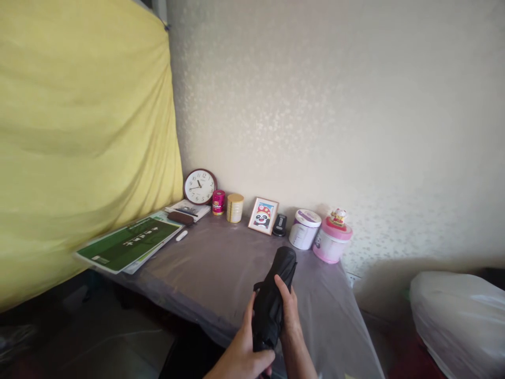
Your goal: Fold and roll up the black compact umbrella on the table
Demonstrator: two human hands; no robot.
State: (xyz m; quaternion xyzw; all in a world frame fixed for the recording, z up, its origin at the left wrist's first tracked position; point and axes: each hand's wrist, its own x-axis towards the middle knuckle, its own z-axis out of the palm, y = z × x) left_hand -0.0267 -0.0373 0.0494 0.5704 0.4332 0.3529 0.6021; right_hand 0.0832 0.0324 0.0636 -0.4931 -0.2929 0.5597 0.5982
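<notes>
A yellow curtain (87,131) hangs in loose folds on the left. Next to it begins the tabletop (221,263), spread with a creased, greyish-purple cover and backed by a pale, patterned wall (295,105). A green booklet (134,243) lies over other papers at its left side, with a brown case (180,217) and a small white object (181,236) near. A round clock (200,186) stands upright in the back corner; further right leans a framed panda picture (263,215). Nearer the person, over the tabletop, is a black folded umbrella (268,308): the left hand (248,347) wraps its near end, and the right hand (290,310) grips its right side, higher up. On the far right, past the tabletop, sits a bulging whitish plastic bag (461,321).

Of the containers, a magenta can (218,203) comes first, just beside the clock. Then come a yellow canister (234,209) and, past the picture, a white-and-purple tub (303,231) with its lid on. Last is a pink-and-white jar (330,246), its pink lid carrying a small figurine (338,217). What these four hold is hidden.
</notes>
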